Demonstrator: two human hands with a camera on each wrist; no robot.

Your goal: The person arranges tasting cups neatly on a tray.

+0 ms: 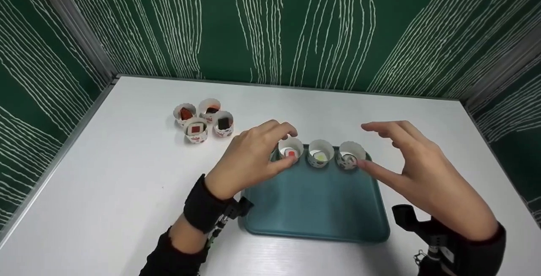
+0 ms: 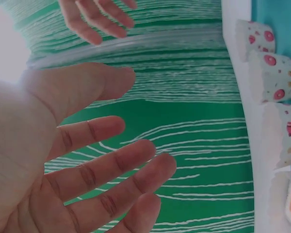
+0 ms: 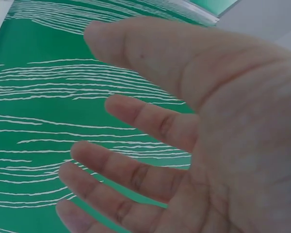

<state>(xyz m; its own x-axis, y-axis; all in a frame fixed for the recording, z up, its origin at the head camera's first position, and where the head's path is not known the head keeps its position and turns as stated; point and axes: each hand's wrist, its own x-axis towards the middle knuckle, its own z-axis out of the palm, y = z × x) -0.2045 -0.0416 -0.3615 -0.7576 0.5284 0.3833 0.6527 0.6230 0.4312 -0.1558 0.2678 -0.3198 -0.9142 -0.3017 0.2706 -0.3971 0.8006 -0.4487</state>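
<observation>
My left hand hovers over the left side of a teal tray, its thumb overlapping a paper cup with a red-marked piece inside. Its fingers are spread and relaxed in the left wrist view, with nothing between them. My right hand is held above the tray's right edge, also with spread fingers and bare palm. Its thumb tip overlaps the rightmost cup, which holds a greyish piece. Between these stands a middle cup with a yellow-green piece. The three cups line the tray's far edge.
Beyond my left hand, several patterned paper cups stand clustered on the white table. One holds a white-and-red square piece, another a dark one. Green panels with white wavy lines rise behind and beside the table.
</observation>
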